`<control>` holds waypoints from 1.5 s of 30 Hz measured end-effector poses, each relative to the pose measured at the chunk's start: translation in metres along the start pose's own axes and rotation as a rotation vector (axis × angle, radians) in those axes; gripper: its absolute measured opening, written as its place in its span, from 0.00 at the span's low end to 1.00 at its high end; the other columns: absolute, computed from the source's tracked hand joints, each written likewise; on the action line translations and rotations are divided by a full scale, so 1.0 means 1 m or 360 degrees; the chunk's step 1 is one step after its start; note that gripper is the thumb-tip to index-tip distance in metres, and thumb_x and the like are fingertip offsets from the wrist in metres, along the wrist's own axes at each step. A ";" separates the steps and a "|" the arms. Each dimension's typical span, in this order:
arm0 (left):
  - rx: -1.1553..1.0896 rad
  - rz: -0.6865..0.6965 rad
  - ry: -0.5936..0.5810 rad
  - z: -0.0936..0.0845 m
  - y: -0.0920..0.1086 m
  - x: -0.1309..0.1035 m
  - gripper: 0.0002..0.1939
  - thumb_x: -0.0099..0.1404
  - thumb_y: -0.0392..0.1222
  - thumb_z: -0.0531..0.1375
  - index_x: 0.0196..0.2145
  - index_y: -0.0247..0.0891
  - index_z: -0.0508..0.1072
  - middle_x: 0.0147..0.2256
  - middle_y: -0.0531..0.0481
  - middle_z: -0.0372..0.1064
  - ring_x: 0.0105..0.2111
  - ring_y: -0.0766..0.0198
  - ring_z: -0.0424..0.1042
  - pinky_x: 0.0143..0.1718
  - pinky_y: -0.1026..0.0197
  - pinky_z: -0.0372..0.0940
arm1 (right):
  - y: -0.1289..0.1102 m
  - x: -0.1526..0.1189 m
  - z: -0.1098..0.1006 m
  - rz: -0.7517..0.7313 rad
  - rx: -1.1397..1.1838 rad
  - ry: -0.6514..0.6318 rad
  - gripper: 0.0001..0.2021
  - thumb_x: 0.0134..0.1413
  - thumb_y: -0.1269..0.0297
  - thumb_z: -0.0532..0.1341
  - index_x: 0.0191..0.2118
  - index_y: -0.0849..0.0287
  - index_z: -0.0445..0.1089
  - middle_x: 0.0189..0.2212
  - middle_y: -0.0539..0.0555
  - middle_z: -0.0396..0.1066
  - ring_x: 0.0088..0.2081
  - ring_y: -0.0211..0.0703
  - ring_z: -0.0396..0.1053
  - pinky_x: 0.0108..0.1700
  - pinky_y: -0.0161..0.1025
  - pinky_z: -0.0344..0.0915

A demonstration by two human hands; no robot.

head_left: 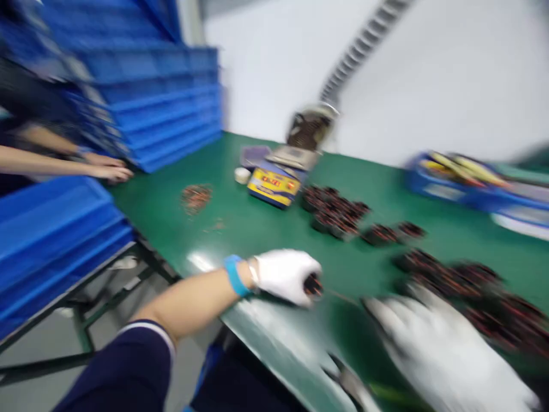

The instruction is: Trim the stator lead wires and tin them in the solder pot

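Left hand (285, 276) grips dark coil (313, 285), pointing rightward (axis roughly sideways).

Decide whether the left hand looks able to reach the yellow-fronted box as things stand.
Probably yes: nothing visible stands on the green tabletop between the left hand and the box. That hand holds a dark part, though, which may need setting down first.

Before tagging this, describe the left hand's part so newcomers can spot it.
At the green table, find the white-gloved left hand, past a blue wristband. It grips a dark part with coppery strands, held apart from the similar parts clustered on the table.
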State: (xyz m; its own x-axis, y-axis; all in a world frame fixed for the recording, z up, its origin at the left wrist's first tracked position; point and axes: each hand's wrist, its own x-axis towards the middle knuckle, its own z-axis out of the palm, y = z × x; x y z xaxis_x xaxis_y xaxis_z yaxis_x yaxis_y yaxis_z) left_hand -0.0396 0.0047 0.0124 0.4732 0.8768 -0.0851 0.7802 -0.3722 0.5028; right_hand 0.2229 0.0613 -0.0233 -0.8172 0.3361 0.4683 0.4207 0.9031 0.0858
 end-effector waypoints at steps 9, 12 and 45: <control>-0.0132 -0.0358 0.0184 0.008 -0.004 0.006 0.21 0.54 0.53 0.62 0.42 0.37 0.72 0.40 0.43 0.72 0.38 0.52 0.71 0.41 0.53 0.66 | -0.078 -0.063 -0.066 0.0590 0.0168 -0.0752 0.57 0.39 0.37 0.67 0.66 0.77 0.53 0.63 0.82 0.54 0.63 0.79 0.57 0.59 0.69 0.62; -0.0080 -0.0465 0.0205 0.010 0.001 0.006 0.15 0.57 0.52 0.59 0.36 0.38 0.72 0.37 0.43 0.73 0.37 0.52 0.71 0.41 0.52 0.65 | -0.087 -0.083 -0.067 0.0647 0.0154 -0.0737 0.52 0.43 0.48 0.67 0.68 0.74 0.49 0.65 0.80 0.52 0.64 0.76 0.56 0.57 0.66 0.66; -0.0330 -0.0674 0.0190 -0.001 0.006 0.007 0.33 0.51 0.49 0.65 0.54 0.34 0.70 0.44 0.42 0.76 0.40 0.52 0.75 0.47 0.52 0.69 | -0.040 -0.101 -0.063 0.0634 0.0200 -0.0700 0.64 0.31 0.34 0.68 0.68 0.75 0.51 0.64 0.79 0.53 0.64 0.78 0.55 0.60 0.68 0.60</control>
State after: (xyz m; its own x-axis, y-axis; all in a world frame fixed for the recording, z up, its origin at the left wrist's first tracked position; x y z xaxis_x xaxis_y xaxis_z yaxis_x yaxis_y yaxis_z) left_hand -0.0319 0.0091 0.0156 0.0717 0.9715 -0.2260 0.7902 0.0830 0.6072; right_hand 0.3136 -0.0258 -0.0184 -0.7039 0.7096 0.0330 0.6999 0.7007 -0.1386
